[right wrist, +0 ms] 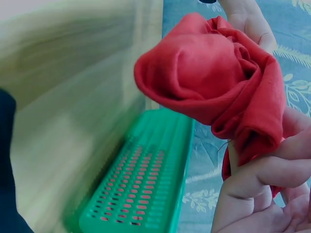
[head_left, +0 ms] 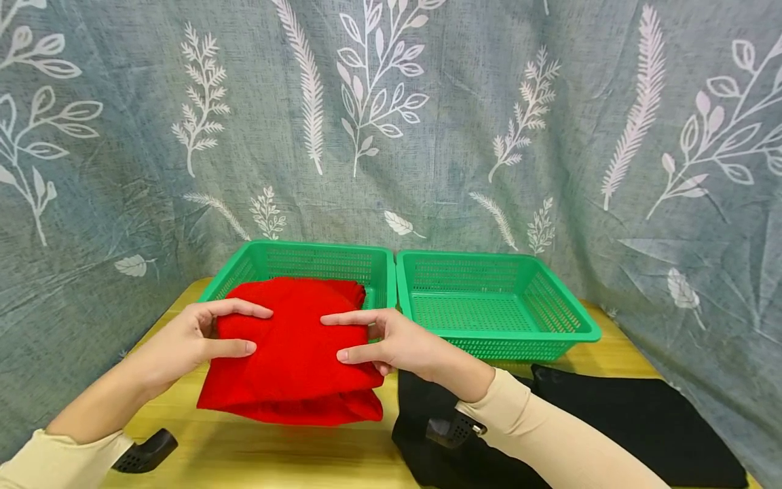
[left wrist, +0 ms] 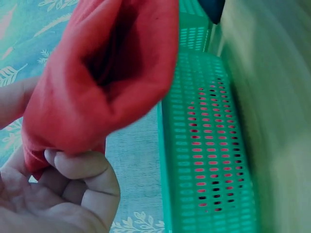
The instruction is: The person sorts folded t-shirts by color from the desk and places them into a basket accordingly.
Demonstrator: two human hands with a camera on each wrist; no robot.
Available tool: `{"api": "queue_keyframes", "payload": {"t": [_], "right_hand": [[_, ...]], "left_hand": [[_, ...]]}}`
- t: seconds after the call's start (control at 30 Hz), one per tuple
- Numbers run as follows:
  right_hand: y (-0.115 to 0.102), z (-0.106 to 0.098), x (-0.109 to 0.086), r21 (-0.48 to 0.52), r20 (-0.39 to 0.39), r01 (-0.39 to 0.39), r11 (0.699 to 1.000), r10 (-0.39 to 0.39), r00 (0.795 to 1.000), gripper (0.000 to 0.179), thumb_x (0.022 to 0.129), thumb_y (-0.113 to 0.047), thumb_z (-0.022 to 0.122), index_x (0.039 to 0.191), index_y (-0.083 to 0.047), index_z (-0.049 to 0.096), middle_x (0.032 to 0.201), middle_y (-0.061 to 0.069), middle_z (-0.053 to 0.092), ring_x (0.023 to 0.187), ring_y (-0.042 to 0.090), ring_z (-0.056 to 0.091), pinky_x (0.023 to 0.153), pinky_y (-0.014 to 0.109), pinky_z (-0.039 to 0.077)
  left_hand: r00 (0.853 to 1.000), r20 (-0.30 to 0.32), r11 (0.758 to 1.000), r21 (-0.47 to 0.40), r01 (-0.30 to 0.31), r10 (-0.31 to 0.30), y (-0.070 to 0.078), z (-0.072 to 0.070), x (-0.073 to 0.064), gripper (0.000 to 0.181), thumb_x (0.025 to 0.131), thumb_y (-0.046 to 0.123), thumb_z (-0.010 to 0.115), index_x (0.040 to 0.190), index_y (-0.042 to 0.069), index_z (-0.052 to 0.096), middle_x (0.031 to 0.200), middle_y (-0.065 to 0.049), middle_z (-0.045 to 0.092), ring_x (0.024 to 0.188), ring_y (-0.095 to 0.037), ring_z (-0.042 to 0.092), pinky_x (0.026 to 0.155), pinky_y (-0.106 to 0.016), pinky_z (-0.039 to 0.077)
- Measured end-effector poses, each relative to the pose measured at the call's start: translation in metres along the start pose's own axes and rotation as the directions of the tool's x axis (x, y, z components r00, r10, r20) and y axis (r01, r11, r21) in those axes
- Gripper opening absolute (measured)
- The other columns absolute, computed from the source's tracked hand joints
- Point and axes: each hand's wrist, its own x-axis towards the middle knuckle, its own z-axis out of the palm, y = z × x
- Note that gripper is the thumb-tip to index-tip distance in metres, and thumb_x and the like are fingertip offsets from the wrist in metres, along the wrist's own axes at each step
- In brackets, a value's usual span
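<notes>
A folded red cloth point(head_left: 296, 353) is held up between both hands, in front of the left green basket point(head_left: 318, 251) in the head view. My left hand point(head_left: 186, 343) grips its left side, thumb and forefinger on the near face. On the opposite side my right hand point(head_left: 397, 343) holds it in the same way. From the left wrist, curled fingers point(left wrist: 85, 170) show under the bundled red cloth point(left wrist: 68, 116), whose folds gape at one end. The right wrist view shows the right fingers point(right wrist: 262, 174) curled around its lower edge.
A second green basket point(head_left: 489, 336) stands to the right, touching or nearly touching the first. Black cloths point(head_left: 635, 421) lie on the yellow wood-grain table point(head_left: 244, 462) at the right front. A leaf-patterned curtain point(head_left: 440, 102) hangs behind. Red shows through the slots of a basket point(left wrist: 184, 204).
</notes>
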Motion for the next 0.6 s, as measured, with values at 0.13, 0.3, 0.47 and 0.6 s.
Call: {"api": "queue_keyframes", "payload": {"t": [0.13,0.3,0.47,0.6], "right_hand": [[-0.003,-0.009,0.002,0.006,-0.026,0.004,1.0,-0.004,1.0,0.055,0.098,-0.019,0.081,0.147,-0.039,0.066,0.073,-0.001,0.06,0.052,0.016,0.034,0.054,0.026,0.04],[-0.004,-0.021,0.007,0.024,-0.062,0.014,1.0,-0.012,0.998,0.055,0.098,-0.019,0.08,0.147,-0.037,0.066,0.095,0.005,0.072,0.055,0.016,0.038,0.055,0.027,0.036],[-0.005,-0.031,0.012,0.04,-0.1,0.018,0.999,-0.014,0.995,0.053,0.099,-0.018,0.079,0.147,-0.035,0.066,0.086,0.001,0.072,0.057,0.018,0.037,0.055,0.026,0.036],[-0.006,-0.04,0.016,0.028,-0.123,0.027,0.999,-0.023,0.992,0.052,0.099,-0.018,0.079,0.147,-0.034,0.066,0.065,-0.003,0.054,0.058,0.02,0.034,0.056,0.028,0.035]], "left_hand": [[1.0,-0.03,1.0,0.016,0.004,-0.004,0.01,-0.002,0.011,0.046,0.099,0.014,0.078,0.143,0.018,0.066,0.117,0.002,0.075,0.096,-0.021,0.077,0.083,-0.036,0.064],[0.997,-0.077,0.997,0.078,0.02,-0.014,0.017,-0.004,0.025,0.051,0.097,0.018,0.081,0.145,0.015,0.065,0.1,-0.001,0.076,0.091,-0.019,0.074,0.08,-0.032,0.062],[0.996,-0.08,0.995,0.088,0.041,-0.034,0.021,-0.008,0.039,0.053,0.097,0.02,0.081,0.147,0.013,0.062,0.102,0.0,0.076,0.093,-0.019,0.074,0.084,-0.033,0.062],[0.995,-0.076,0.996,0.07,0.061,-0.056,0.025,-0.01,0.051,0.055,0.097,0.02,0.081,0.148,0.014,0.062,0.104,0.0,0.076,0.094,-0.017,0.076,0.084,-0.034,0.063]]}}
